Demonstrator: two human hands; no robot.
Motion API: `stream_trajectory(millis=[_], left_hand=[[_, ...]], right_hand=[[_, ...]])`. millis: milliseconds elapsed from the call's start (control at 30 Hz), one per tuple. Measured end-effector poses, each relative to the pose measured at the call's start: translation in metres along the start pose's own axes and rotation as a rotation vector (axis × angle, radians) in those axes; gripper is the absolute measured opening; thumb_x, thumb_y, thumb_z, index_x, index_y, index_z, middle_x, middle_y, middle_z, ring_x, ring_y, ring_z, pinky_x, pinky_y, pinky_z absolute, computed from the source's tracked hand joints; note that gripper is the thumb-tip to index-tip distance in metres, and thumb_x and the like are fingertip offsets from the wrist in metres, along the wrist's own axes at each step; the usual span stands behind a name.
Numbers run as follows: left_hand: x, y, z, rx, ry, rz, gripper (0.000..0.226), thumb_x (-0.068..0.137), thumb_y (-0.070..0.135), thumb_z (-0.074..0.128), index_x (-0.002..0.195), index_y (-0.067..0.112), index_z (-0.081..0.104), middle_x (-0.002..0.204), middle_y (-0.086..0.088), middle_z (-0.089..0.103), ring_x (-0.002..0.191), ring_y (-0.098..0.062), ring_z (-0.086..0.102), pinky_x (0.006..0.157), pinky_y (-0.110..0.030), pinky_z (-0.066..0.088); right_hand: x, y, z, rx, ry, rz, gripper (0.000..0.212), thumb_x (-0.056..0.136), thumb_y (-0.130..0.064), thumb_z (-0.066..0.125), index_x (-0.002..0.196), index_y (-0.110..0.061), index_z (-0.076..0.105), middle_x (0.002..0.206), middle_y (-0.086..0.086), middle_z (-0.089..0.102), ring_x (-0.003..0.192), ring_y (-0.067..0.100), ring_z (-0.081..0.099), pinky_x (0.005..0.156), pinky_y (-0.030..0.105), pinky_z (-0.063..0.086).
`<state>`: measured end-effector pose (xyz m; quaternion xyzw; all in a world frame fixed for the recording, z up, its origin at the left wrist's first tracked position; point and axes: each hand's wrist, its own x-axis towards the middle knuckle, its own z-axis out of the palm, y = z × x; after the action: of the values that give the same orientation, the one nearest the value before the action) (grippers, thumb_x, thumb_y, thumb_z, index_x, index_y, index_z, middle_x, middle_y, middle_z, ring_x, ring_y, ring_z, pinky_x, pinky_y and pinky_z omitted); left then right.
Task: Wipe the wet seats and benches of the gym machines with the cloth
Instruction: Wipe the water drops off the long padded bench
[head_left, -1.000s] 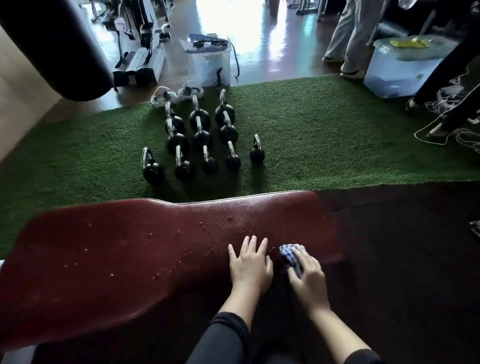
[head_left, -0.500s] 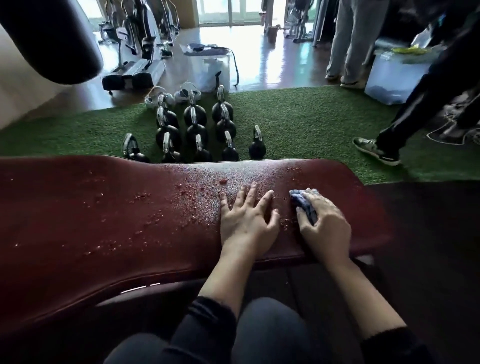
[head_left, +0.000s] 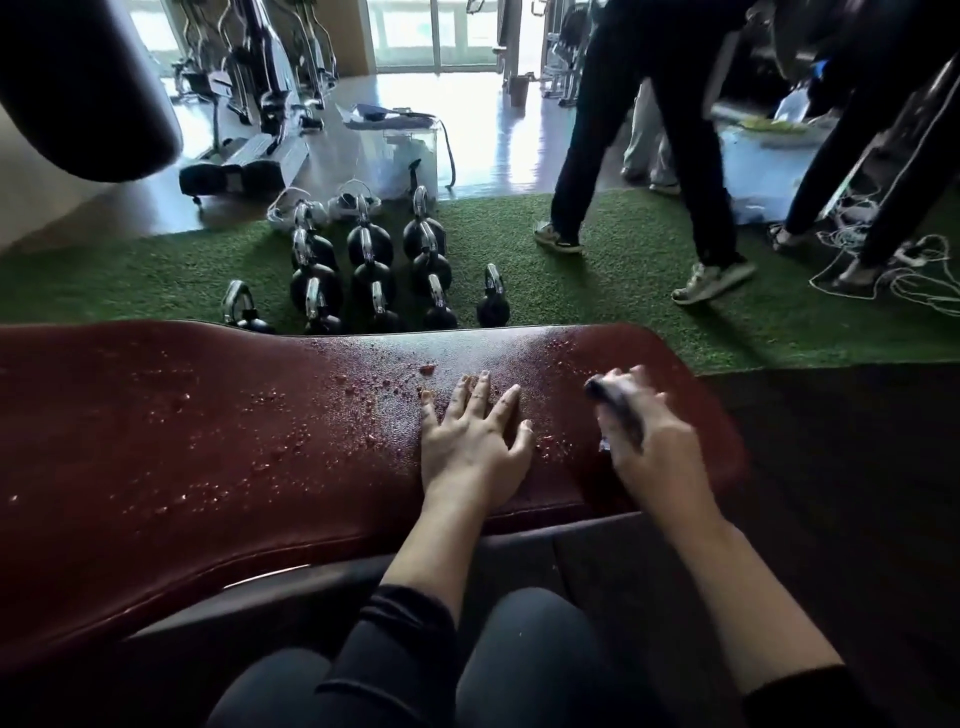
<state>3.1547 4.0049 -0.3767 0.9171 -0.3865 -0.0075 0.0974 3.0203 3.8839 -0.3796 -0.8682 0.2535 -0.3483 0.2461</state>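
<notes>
Wiping one wet bench, one cloth, two hands

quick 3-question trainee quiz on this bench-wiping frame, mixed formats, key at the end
1. True or false: the left hand lies flat on the red bench.
2. The cloth is in the grip of which hand? A) left B) right C) neither
3. Fill in: water droplets sit mostly to the ____ of the left hand.

Key: 1 true; 2 B; 3 left
</notes>
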Motion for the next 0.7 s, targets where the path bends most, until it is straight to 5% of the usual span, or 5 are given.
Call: stream_trajectory(millis=[67, 167, 367, 533, 700], left_hand=[[0.0, 0.0, 0.0, 0.0, 0.001, 0.0, 0.056, 0.096, 0.059, 0.024, 0.15, 0.046, 0.015, 0.162, 0.01, 0.004, 0.149, -0.013, 0.0, 0.116, -0.047, -0.01], [0.0, 0.0, -0.001, 0.004, 0.003, 0.0, 0.056, 0.096, 0.06, 0.023, 0.15, 0.046, 0.015, 0.161, 0.011, 0.004, 0.149, -0.013, 0.001, 0.116, -0.046, -0.009], [0.002, 0.0, -0.002, -0.018, 0.016, -0.004, 0.055, 0.095, 0.059, 0.026, 0.149, 0.046, 0.02, 0.161, 0.011, 0.007, 0.148, -0.011, 0.003, 0.116, -0.045, -0.006], [0.003, 0.001, -0.001, -0.011, 0.028, -0.001, 0.056, 0.095, 0.059, 0.026, 0.149, 0.046, 0.021, 0.161, 0.012, 0.008, 0.148, -0.011, 0.003, 0.116, -0.046, -0.004], [0.002, 0.001, 0.0, 0.005, 0.043, 0.004, 0.056, 0.095, 0.06, 0.026, 0.149, 0.046, 0.021, 0.161, 0.012, 0.008, 0.148, -0.011, 0.003, 0.116, -0.047, -0.003]], right_hand=[[-0.01, -0.003, 0.008, -0.103, -0.226, -0.12, 0.052, 0.087, -0.052, 0.042, 0.121, -0.02, 0.064, 0.132, 0.002, 0.059, 0.136, 0.015, 0.038, 0.116, 0.031, 0.019], [-0.006, -0.002, 0.005, -0.172, -0.192, -0.096, 0.064, 0.083, -0.063, 0.03, 0.127, -0.028, 0.059, 0.144, -0.007, 0.044, 0.143, 0.01, 0.02, 0.117, 0.037, 0.007], [-0.002, 0.018, 0.012, -0.319, -0.437, 0.073, 0.075, 0.075, -0.072, 0.009, 0.145, -0.046, 0.014, 0.154, -0.021, -0.008, 0.145, 0.005, -0.007, 0.117, 0.033, -0.008], [0.009, 0.02, -0.004, -0.408, -0.51, 0.02, 0.08, 0.068, -0.058, 0.003, 0.147, -0.042, 0.007, 0.156, -0.021, 0.001, 0.144, -0.001, -0.004, 0.113, 0.034, -0.018], [-0.01, 0.007, 0.016, -0.414, -0.308, 0.056, 0.086, 0.076, -0.06, 0.002, 0.151, -0.02, 0.012, 0.158, -0.004, 0.014, 0.146, 0.011, 0.012, 0.117, 0.03, -0.002]])
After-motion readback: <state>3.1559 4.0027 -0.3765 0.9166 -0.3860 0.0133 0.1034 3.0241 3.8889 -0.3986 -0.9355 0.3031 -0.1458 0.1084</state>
